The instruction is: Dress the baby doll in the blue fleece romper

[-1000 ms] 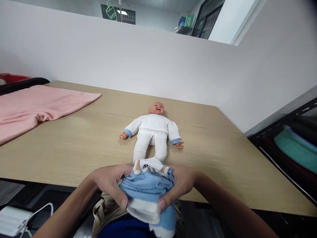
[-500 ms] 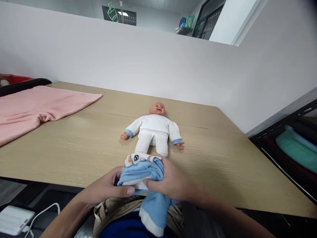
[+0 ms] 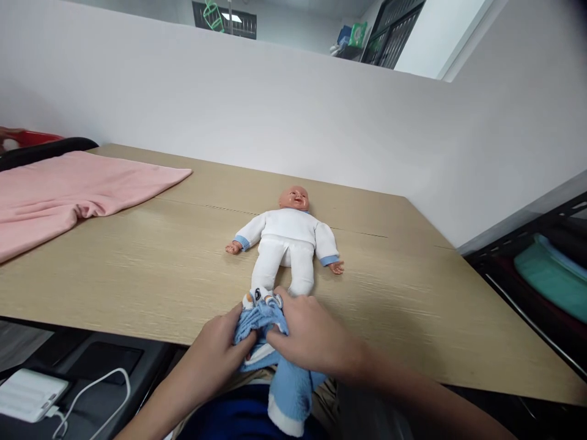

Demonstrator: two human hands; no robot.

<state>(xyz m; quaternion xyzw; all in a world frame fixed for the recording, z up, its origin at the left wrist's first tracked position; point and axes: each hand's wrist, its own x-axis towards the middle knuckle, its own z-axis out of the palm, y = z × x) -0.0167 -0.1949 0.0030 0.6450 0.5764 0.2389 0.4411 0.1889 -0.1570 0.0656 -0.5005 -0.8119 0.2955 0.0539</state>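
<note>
Blue-and-white garment (image 3: 290, 391) is bunched at the near edge of the table (image 3: 389, 305), clamped in the left hand (image 3: 223, 337) and right hand (image 3: 314, 333), one end hanging towards the lap. Just beyond lies a doll (image 3: 288, 226) in white, its lower legs hidden by garment and hands. Pink cloth (image 3: 87, 189) covers the table's left; a white box (image 3: 31, 394) with a cable (image 3: 125, 391) sits below, and green fabric (image 3: 550, 275) lies at right.

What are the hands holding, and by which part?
A blue-and-white garment: the left hand grips one side of its bunched upper part, the right hand the other.
</note>
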